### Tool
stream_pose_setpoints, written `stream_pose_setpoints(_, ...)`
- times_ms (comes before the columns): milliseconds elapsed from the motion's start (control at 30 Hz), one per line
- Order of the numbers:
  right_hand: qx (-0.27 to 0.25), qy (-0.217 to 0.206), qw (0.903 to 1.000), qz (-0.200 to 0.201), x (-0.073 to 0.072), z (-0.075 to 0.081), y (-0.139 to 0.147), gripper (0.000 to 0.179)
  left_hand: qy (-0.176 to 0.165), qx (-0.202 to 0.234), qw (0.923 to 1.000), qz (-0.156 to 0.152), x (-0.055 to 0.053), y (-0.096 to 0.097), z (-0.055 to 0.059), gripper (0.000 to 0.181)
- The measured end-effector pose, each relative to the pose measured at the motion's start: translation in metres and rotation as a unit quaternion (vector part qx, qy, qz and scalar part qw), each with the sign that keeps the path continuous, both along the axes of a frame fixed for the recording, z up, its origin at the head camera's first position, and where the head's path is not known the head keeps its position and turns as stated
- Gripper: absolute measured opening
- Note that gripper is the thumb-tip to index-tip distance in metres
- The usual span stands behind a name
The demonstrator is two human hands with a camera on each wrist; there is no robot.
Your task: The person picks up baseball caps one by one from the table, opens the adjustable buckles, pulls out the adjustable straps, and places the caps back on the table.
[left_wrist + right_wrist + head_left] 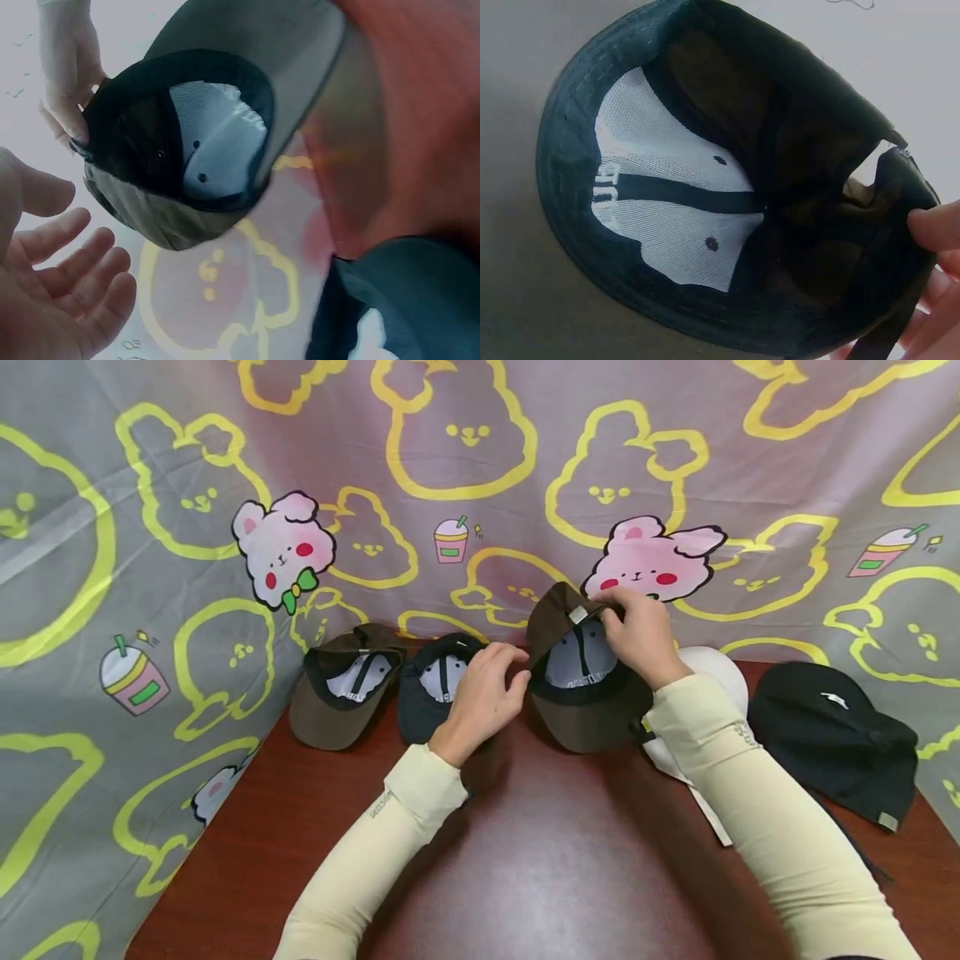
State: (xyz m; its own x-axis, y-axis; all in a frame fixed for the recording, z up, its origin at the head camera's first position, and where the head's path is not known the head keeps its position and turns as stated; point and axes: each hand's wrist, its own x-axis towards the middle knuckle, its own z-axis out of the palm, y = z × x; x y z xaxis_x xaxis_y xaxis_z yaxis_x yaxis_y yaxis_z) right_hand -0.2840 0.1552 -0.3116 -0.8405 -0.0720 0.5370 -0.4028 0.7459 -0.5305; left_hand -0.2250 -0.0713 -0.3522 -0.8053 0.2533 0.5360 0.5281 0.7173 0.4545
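Note:
A brown baseball cap [588, 718] is tipped with its inside facing me and its brim low over the table in the head view. My right hand [641, 631] pinches its back edge between thumb and fingers, beside the strap opening, as the right wrist view shows. Grey-white mesh lining [675, 150] and dark seam tape show inside the crown. My left hand [487, 689] is just left of the cap, fingers loosely bent and apart from it, holding nothing. In the left wrist view, that palm [45, 300] faces the cap's crown.
Left on the red-brown table [525, 860] sit another brown cap [326, 722] and a dark navy cap [416, 710], partly behind my left hand. To the right are a white hat [716, 672], partly hidden by my forearm, and a black hat [817, 743]. A patterned cloth [480, 593] hangs behind.

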Motion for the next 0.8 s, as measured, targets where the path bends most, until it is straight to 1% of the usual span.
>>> stream_pose_setpoints(100,0.001,0.013,0.9998,0.015,0.003,0.003,-0.003,0.026,0.015,0.012,0.9998,0.001,-0.007,0.008,0.013,0.021)
stream_pose_setpoints(167,0.002,0.025,0.9992,0.03,0.005,0.004,-0.005,0.025,0.017,0.018,0.9997,0.001,-0.011,0.014,0.022,0.021)
stream_pose_setpoints(267,-0.003,0.051,0.9969,0.06,0.009,0.004,-0.008,0.023,0.011,0.02,0.9997,0.001,-0.016,0.022,0.033,0.023)
stream_pose_setpoints(400,-0.017,0.099,0.9905,0.093,0.014,0.004,-0.011,0.021,0.004,0.02,0.9998,0.001,-0.02,0.031,0.044,0.024)
stream_pose_setpoints(467,-0.024,0.12,0.9872,0.102,0.015,0.005,-0.012,0.02,0.004,0.021,0.9998,0.003,-0.022,0.033,0.046,0.024)
stream_pose_setpoints(567,-0.025,0.133,0.985,0.107,0.015,0.006,-0.012,0.019,0.002,0.031,0.9995,0.005,-0.023,0.035,0.047,0.023)
stream_pose_setpoints(667,-0.024,0.128,0.9851,0.113,0.016,0.005,-0.012,0.02,-0.001,0.045,0.999,0.001,-0.022,0.036,0.046,0.022)
stream_pose_setpoints(800,-0.029,0.114,0.9867,0.112,0.016,0.002,-0.011,0.022,-0.011,0.067,0.9975,-0.02,-0.023,0.039,0.044,0.021)
